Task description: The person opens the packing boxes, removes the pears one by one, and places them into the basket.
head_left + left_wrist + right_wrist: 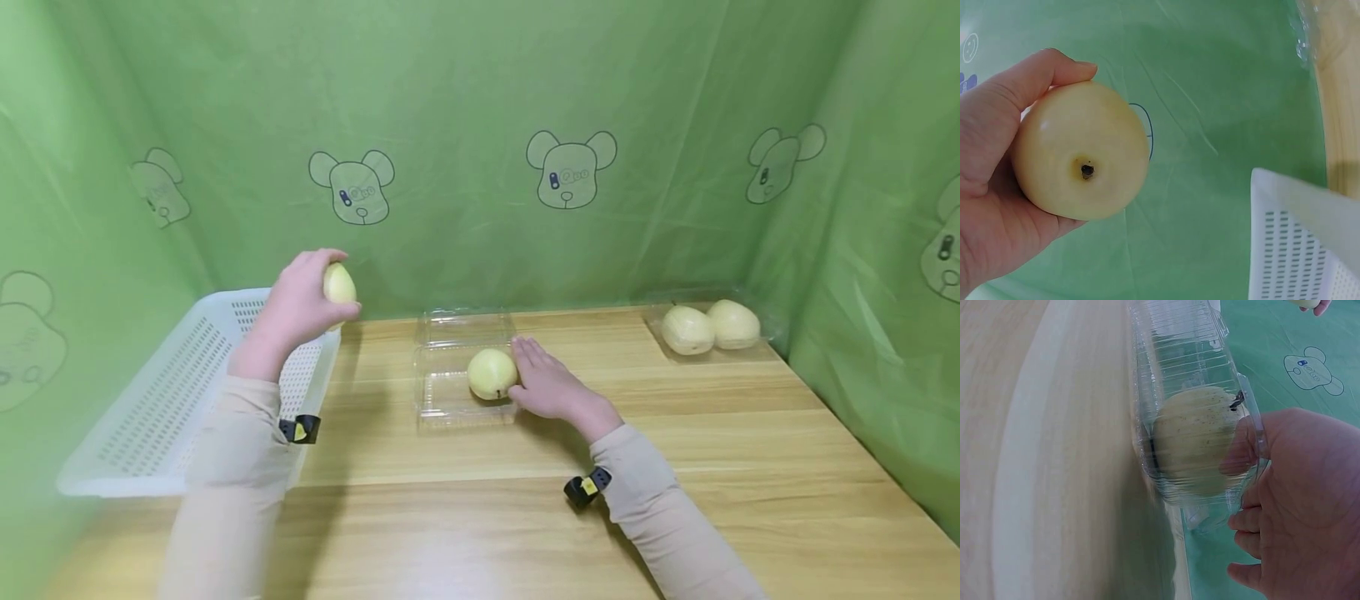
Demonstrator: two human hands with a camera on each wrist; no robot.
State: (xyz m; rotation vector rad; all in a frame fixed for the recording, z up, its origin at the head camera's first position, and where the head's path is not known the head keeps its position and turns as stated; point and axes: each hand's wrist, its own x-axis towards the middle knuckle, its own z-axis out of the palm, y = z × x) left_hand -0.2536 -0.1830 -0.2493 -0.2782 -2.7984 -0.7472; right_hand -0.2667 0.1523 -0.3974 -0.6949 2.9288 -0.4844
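Observation:
My left hand (300,296) grips a pale yellow pear (340,284) above the far right corner of the white basket (318,400). The left wrist view shows the thumb and fingers wrapped round this pear (1082,150), its dark hollow facing the camera. Another pear (491,374) lies in the right part of an open clear plastic box (442,387) on the table. My right hand (551,385) is at that box's right side. In the right wrist view its thumb reaches over the rim beside the pear, while the fingers stay outside, pinching the wall.
At the back right, a second clear plastic box (701,357) holds two pears (711,326). Green curtain (465,83) walls surround the back and sides of the wooden table (450,508). The perforated basket stands along the left side.

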